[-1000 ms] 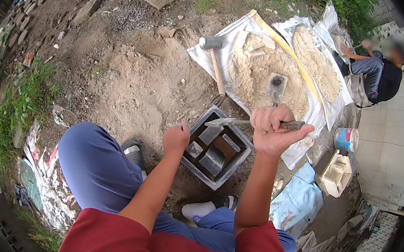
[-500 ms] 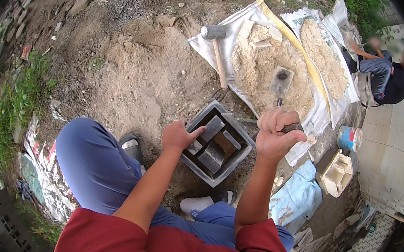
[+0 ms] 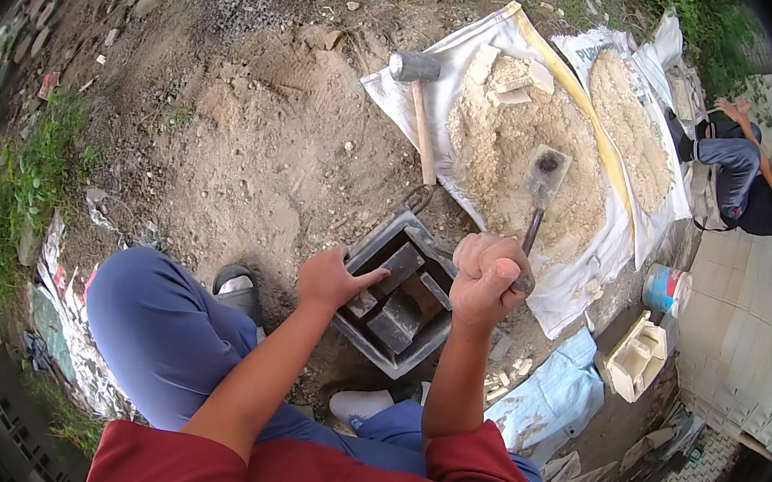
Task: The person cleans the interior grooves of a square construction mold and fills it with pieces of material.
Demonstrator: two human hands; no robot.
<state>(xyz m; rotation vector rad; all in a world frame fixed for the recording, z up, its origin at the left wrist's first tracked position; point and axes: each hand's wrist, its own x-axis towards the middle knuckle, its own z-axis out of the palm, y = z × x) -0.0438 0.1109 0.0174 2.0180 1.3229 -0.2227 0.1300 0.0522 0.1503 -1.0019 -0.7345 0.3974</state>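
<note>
My left hand (image 3: pixel 330 279) grips the left rim of a dark rectangular metal mould (image 3: pixel 361 345), its thumb reaching over the inside edge. Dark blocks (image 3: pixel 396 322) stand inside the mould with gaps between them. In my right hand (image 3: pixel 486 279), just above the mould's right side, is the handle of a trowel (image 3: pixel 547 176). Its squarish, dusty blade points away from me, over a pale, crumbly sand-like heap (image 3: pixel 499 164). The fingers are wrapped round the grip, and the hand covers part of the mould's right rim.
The heap lies on a white sack (image 3: pixel 400 114), with a mallet (image 3: pixel 414 67) at its left edge. A second heap (image 3: pixel 635 127) is beyond. To the right are a bucket (image 3: pixel 666 290), a pale hollow block (image 3: pixel 637 356) and a blue sheet (image 3: pixel 551 393). Another person (image 3: pixel 741 177) sits at far right.
My right hand has moved left, closer to the mould, and the trowel's neck now shows more. My left hand stays on the rim. The other person's hand has risen.
</note>
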